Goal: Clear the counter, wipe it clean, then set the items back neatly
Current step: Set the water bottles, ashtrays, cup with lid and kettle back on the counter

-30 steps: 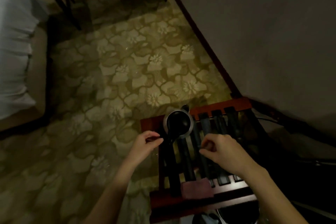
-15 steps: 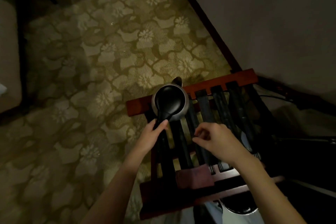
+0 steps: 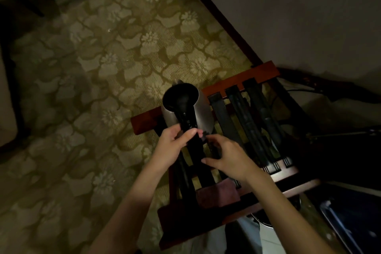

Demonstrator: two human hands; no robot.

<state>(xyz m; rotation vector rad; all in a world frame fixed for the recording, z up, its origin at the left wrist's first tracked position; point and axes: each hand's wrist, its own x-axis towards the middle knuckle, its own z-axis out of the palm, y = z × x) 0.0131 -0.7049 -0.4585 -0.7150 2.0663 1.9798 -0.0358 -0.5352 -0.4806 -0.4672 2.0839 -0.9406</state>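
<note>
A steel kettle [image 3: 203, 113] with a black lid [image 3: 178, 97] and a black handle stands tilted at the far left corner of a red wooden rack [image 3: 239, 80] that has black straps. My left hand [image 3: 171, 146] grips the kettle's handle from the left, thumb on top. Just right of it, my right hand [image 3: 226, 159] curls its fingers and thumb round the lower end of the same handle. A purple cloth [image 3: 217, 194] lies folded on the rack's near rail, below my right wrist.
Patterned carpet [image 3: 123, 57] spreads to the left and beyond the rack. A grey wall [image 3: 299, 16] with a dark skirting runs along the right. Cables [image 3: 299, 88] trail behind the rack. A round metal object [image 3: 266, 222] and a dark case [image 3: 350, 222] sit at the lower right.
My left hand has closed round the kettle's handle. My right hand has moved left onto the handle's lower end. The kettle now leans, showing its steel side.
</note>
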